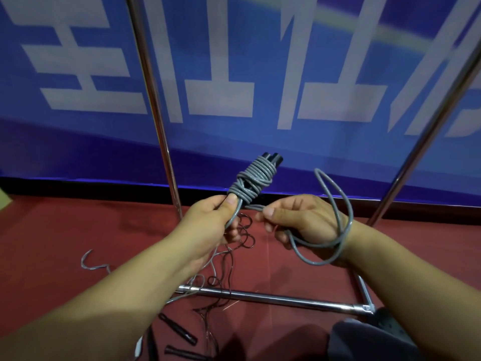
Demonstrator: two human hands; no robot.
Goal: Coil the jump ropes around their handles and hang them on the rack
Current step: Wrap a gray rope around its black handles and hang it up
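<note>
While the fingers [230, 204] of your left hand [221, 217] curl tight round the lower end of the paired black handles [273, 158] and your right hand [299, 220] pinches the grey rope [253, 181] by its free strand just beside the coil, judge the cord light, springy and rather slick, likely to unwind if tension drops; take it close to the wraps, not far along the slack. Outward, the loose loop [335, 204] drapes over your right wrist; the bundle hangs in the air before the rack [161, 126], with thinner ropes [221, 277] and spare handles [177, 328] lying on the red floor [65, 230] below.
</note>
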